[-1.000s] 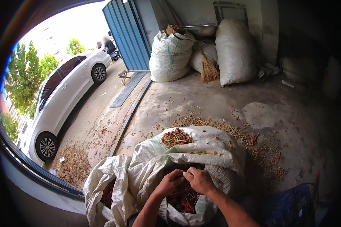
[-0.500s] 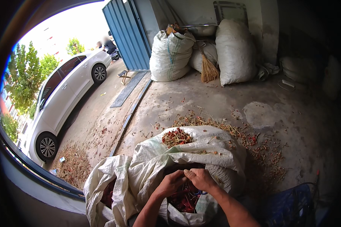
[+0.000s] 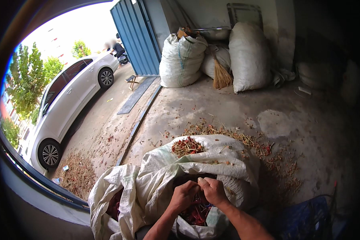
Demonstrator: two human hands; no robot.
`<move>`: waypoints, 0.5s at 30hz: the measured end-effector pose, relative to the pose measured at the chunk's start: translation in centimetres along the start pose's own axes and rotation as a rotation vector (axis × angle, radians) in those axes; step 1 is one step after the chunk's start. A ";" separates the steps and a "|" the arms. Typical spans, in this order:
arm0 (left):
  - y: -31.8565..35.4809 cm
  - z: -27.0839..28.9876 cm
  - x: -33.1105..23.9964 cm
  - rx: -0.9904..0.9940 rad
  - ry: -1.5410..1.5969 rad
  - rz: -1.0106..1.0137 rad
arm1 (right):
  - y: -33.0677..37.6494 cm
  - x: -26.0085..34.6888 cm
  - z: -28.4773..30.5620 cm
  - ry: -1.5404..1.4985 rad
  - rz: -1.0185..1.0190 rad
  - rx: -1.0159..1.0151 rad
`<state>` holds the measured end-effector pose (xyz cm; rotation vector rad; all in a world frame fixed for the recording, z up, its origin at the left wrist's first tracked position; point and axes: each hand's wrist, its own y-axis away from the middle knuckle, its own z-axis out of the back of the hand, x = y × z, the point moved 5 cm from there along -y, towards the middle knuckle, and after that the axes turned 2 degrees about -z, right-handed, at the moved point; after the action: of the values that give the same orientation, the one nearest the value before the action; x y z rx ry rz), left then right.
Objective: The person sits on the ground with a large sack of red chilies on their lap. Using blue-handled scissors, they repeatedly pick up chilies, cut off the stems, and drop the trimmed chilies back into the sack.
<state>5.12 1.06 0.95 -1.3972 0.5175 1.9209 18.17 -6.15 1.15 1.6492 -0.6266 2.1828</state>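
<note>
The dried red chilli peppers (image 3: 194, 214) lie heaped in the mouth of the white woven plastic sack (image 3: 212, 168) at the near edge of the scene, and both hands work over them. Since a second ago the two hands have drawn closer together and lifted slightly above the heap; the left hand (image 3: 183, 196) and the right hand (image 3: 213, 191) now touch at the fingertips, both curled nearly closed around something small between them. This looks like one pepper being picked apart, though the piece itself is hidden by the fingers, so I cannot tell what exactly they grip. A small pile of chilli scraps and stems (image 3: 187, 146) rests on top of the sack, just beyond the hands. A second, crumpled white sack (image 3: 108, 200) sags to the left, its contents mostly out of view. Further off, pale stems (image 3: 244, 138) litter the concrete floor (image 3: 300, 120); a blue crate (image 3: 304, 218) at near right is cut off and dim
</note>
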 end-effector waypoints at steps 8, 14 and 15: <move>0.5 -1.5 -1.1 -0.020 0.578 0.331 | 0.0 -2.0 0.3 -0.873 -0.397 -0.049; 2.9 1.2 3.3 -0.016 0.176 0.259 | -2.9 -2.8 6.6 -0.812 -0.321 -0.454; 2.6 1.3 3.3 0.000 0.035 0.209 | -2.6 -3.6 5.5 -0.542 -0.234 -0.270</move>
<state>1.82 1.17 -1.91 -1.4270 0.7045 2.0625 25.01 -6.88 -0.64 2.0450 -0.7789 1.4166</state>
